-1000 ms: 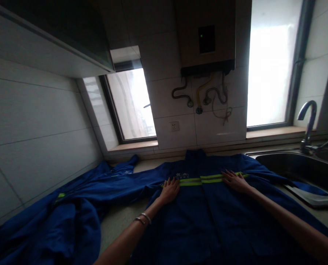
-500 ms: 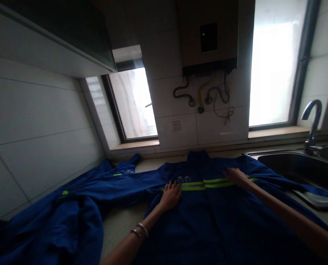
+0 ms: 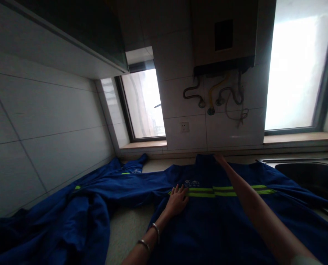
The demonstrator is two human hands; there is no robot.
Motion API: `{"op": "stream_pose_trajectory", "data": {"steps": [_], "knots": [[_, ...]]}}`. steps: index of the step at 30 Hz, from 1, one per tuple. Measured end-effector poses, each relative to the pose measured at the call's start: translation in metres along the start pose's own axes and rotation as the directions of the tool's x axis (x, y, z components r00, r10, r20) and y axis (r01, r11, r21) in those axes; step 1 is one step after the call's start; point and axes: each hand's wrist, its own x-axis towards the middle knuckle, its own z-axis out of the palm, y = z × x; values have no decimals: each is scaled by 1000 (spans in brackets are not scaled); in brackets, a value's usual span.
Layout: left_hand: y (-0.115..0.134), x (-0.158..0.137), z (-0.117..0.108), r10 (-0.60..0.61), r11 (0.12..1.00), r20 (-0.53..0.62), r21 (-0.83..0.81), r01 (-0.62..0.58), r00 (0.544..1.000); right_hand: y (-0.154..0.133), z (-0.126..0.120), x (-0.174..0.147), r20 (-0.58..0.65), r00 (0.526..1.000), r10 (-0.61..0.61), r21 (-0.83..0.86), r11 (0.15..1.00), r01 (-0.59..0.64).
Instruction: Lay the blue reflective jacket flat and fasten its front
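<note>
A dark blue jacket point(image 3: 202, 221) with yellow-green and grey stripes across its chest lies spread front side up on the counter, collar toward the wall. My left hand point(image 3: 178, 198) rests flat on its chest by the stripe and a small pale print, fingers spread. At the right side of the collar point(image 3: 204, 159) is my right hand point(image 3: 220, 159), reaching far forward; its fingers are dim and partly lost against the cloth. One sleeve point(image 3: 136, 184) stretches out to the left, the other runs toward the sink.
More blue clothing point(image 3: 56, 228) lies heaped on the left of the counter point(image 3: 128, 228). A steel sink point(image 3: 299, 173) is set in at the right. Behind stand a tiled wall with a socket point(image 3: 184, 127), a water heater point(image 3: 224, 36) with pipes, and two windows. A cabinet point(image 3: 70, 33) overhangs the left.
My right hand has moved from the right chest stripe up to the collar. My left hand stays flat on the jacket. The view has shifted left, so the tap has mostly left the picture.
</note>
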Motion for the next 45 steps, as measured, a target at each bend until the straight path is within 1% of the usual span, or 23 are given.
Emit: {"op": "stream_pose_trajectory", "data": {"steps": [3,5,8,11,14,17,19,21,22,24,26,28,31,33,35,37,39,40,42,44,45], "knots": [[0,-1,-2,-5,1000,-1,-23,5,1000,-8,10,1,47,993,106,-34,994,-105],[0,-1,-3,-9,1000,-4,-29,9,1000,-13,11,-1,43,989,145,-70,987,-142],[-1,0,-2,-15,999,-24,-33,15,1000,-22,4,-8,-6,987,160,-139,977,-159],[-2,1,1,-11,999,-48,-51,9,999,-31,-8,-25,-56,990,133,-197,970,-142],[-3,0,4,0,998,-84,-65,-6,996,-35,-25,-55,-98,994,42,-244,968,-65],[-2,-1,4,-1,997,-145,-74,-10,989,-28,-46,-91,-146,987,-63,-258,966,24],[0,-1,3,-2,994,-231,-104,-22,973,-19,-58,-113,-170,979,-116,-226,971,76],[6,1,0,4,987,-331,-150,-57,944,-7,-65,-133,-188,962,-196,-161,973,166],[12,4,-1,12,982,-367,-169,-79,930,-1,-65,-140,-201,948,-247,-116,967,228],[26,11,-2,47,974,-390,-187,-129,920,10,-60,-153,-255,909,-330,-22,942,336],[44,22,-2,85,970,-374,-183,-163,924,16,-51,-162,-345,868,-357,46,917,395],[62,36,0,90,970,-376,-178,-168,922,19,-43,-168,-428,837,-341,81,908,411],[80,59,5,-3,964,-435,-241,-113,900,19,-39,-174,-458,821,-341,107,896,431],[85,73,10,-83,938,-463,-335,-87,883,19,-41,-176,-433,834,-342,143,887,439],[84,83,15,-162,891,-466,-448,-74,870,22,-42,-176,-398,866,-305,208,889,408],[80,90,18,-237,819,-440,-570,-66,866,24,-41,-175,-378,899,-221,290,894,341],[74,94,19,-271,717,-373,-693,-73,887,26,-39,-173,-372,919,-132,365,889,276],[70,95,19,-262,656,-326,-750,-80,908,25,-38,-173,-363,926,-102,398,882,253],[64,96,17,-206,522,-218,-849,-81,954,24,-38,-173,-320,945,-61,467,858,213],[60,95,14,-122,364,-109,-929,-57,986,22,-40,-175,-246,969,-18,565,810,158],[59,95,13,-78,281,-62,-959,-38,995,21,-41,-176,-198,980,4,625,771,124]]}}
